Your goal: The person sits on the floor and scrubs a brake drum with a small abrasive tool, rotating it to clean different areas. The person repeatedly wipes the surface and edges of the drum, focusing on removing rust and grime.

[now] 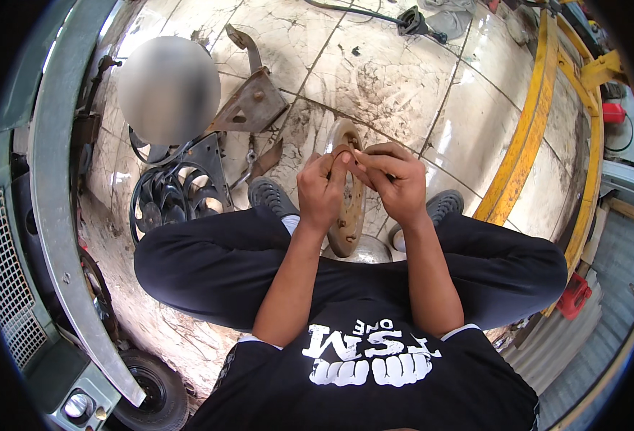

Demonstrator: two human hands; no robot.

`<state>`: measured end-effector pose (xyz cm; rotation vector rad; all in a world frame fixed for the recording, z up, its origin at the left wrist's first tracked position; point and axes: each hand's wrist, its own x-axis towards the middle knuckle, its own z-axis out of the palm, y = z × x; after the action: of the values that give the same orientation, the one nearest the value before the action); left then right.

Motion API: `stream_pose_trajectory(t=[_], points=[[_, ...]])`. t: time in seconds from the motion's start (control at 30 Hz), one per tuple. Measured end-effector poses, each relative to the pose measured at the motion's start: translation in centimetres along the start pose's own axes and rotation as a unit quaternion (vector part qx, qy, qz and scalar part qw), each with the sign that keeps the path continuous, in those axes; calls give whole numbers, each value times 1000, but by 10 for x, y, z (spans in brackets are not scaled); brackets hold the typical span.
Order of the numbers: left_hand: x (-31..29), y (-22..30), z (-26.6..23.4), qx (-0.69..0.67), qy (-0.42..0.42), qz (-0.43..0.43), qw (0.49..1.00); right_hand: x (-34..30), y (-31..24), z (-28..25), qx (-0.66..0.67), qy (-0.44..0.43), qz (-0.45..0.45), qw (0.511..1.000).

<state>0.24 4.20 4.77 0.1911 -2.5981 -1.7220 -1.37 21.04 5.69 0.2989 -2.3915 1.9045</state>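
Observation:
A worn round metal plate (351,230) with holes stands tilted on edge between my legs. Just over its upper part, my left hand (322,188) and my right hand (401,185) meet, fingertips almost touching. Both are closed in a pinch on a small, thin reddish-brown piece (341,150), mostly covered by the fingers; its kind cannot be made out. My hands hide part of the plate behind them. A shiny rounded metal object (371,250) shows behind the plate's lower edge, by my right shoe (445,206).
A rusty pedal bracket (252,103) and a black bladed fan (164,205) lie on the stained tile floor to the left. A yellow steel frame (522,154) stands at right. Along the left runs a grey vehicle bumper (57,194), with a tyre (160,399) below.

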Motion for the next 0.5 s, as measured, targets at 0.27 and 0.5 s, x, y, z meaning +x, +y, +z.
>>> stream_pose_trajectory(t=[0.27,0.5], points=[[2,13,10,55,38,81,995,-15,6,16,67,77,110,989],[6,17,24,-4,-13,47,999,-22,20,7,102,90,129,982]])
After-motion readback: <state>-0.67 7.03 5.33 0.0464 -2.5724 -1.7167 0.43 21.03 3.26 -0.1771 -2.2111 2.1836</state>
